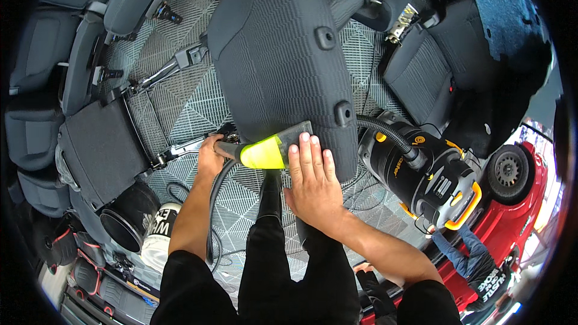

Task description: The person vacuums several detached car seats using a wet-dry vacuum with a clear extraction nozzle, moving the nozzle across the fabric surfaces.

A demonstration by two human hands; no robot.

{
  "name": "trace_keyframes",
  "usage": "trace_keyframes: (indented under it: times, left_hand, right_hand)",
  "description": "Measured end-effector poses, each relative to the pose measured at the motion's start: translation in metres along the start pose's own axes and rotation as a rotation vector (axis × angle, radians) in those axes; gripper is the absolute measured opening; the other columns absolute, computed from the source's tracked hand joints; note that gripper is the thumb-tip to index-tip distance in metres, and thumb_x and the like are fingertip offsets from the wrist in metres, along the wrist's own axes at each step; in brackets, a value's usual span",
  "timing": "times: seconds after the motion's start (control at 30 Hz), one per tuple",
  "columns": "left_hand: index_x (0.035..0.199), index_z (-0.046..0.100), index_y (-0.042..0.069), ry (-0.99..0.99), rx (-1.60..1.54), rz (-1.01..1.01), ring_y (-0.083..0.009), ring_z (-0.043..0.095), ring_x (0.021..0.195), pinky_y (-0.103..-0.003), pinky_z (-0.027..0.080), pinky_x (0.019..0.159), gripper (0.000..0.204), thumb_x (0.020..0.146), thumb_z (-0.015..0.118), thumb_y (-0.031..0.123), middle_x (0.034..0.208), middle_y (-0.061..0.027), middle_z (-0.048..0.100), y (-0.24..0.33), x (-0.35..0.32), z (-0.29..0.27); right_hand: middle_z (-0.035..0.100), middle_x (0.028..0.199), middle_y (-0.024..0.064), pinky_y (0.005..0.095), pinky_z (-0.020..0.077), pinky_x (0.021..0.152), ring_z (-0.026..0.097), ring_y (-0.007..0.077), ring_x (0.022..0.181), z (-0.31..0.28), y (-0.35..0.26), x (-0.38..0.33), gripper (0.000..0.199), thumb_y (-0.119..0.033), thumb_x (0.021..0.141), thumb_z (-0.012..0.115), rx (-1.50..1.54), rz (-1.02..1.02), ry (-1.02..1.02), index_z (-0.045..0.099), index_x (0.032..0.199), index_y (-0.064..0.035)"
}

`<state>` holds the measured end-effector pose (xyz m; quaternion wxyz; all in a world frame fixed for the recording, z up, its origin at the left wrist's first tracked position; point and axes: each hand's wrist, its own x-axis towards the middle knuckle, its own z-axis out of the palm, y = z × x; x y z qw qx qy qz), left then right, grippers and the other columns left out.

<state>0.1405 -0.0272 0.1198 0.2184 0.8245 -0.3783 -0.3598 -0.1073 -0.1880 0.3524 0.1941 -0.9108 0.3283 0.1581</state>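
Observation:
A dark grey ribbed-fabric car seat back [271, 54] lies in front of me, with two black headrest guides along its right side. My left hand [210, 154] is wrapped around the dark tube of a vacuum nozzle [262, 153]. Yellow-green covers the nozzle's middle, and its wide dark mouth lies against the fabric near the seat back's lower edge. My right hand [314, 183] is flat with its fingers stretched out, resting on the nozzle mouth's right part and the fabric beside it. What lies beneath the palm is hidden.
A black-and-yellow vacuum cleaner [415, 165] stands on the right, its hose [391, 129] running behind the seat back. Other car seats [105, 150] surround me on grey tiles [201, 105]. A white bucket [161, 235] is at lower left. Beside a red car [518, 204], another person [481, 271] bends over.

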Motion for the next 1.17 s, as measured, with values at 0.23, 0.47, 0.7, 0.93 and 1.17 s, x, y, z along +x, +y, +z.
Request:
trace_keyframes:
  times: [0.23,0.47,0.7,0.93,1.17]
  left_hand:
    - [0.120,0.066,0.002,0.108,0.024,-0.075,-0.0407,0.065,0.112,-0.044,0.052,0.099,0.042,0.079,0.064,-0.008,0.116,-0.0219,0.069,-0.019,0.004,0.009]
    - [0.118,0.068,0.003,0.040,0.043,-0.184,-0.0405,0.064,0.113,-0.044,0.052,0.101,0.040,0.080,0.063,-0.008,0.116,-0.0218,0.069,-0.060,-0.002,0.007]
    - [0.123,0.066,0.009,-0.024,0.210,-0.298,-0.0400,0.063,0.116,-0.045,0.052,0.101,0.041,0.084,0.060,-0.003,0.123,-0.0197,0.067,-0.075,-0.015,-0.020]
    - [0.121,0.064,0.009,-0.264,0.452,-0.505,-0.0379,0.065,0.114,-0.049,0.053,0.099,0.037,0.084,0.064,0.009,0.123,-0.0182,0.066,-0.069,-0.061,-0.069]
    - [0.131,0.062,0.013,-0.491,0.515,-0.600,-0.0346,0.065,0.120,-0.044,0.045,0.112,0.054,0.079,0.075,0.018,0.128,-0.0181,0.068,-0.033,-0.112,-0.112]
  right_hand:
    - [0.023,0.163,0.0315,0.0499,0.0119,0.127,0.023,0.0429,0.154,0.014,-0.006,0.022,0.083,-0.034,0.089,0.058,-0.120,-0.058,-0.110,0.031,0.154,0.0100]
    - [0.019,0.164,0.0322,0.0499,0.0103,0.127,0.020,0.0437,0.154,0.039,-0.018,0.052,0.084,-0.035,0.091,0.056,-0.154,-0.086,-0.190,0.026,0.155,0.0105]
    - [0.016,0.165,0.0325,0.0486,0.0078,0.127,0.016,0.0436,0.155,0.067,-0.024,0.073,0.092,-0.043,0.092,0.059,-0.238,-0.098,-0.252,0.021,0.156,0.0108]
    - [0.011,0.167,0.0290,0.0465,0.0061,0.128,0.011,0.0395,0.157,0.092,-0.041,0.096,0.098,-0.048,0.092,0.058,-0.212,-0.090,-0.314,0.014,0.158,0.0097]
    - [0.010,0.168,0.0256,0.0445,0.0063,0.129,0.008,0.0373,0.157,0.104,-0.046,0.119,0.109,-0.045,0.086,0.069,-0.029,-0.137,-0.438,0.007,0.159,0.0075]
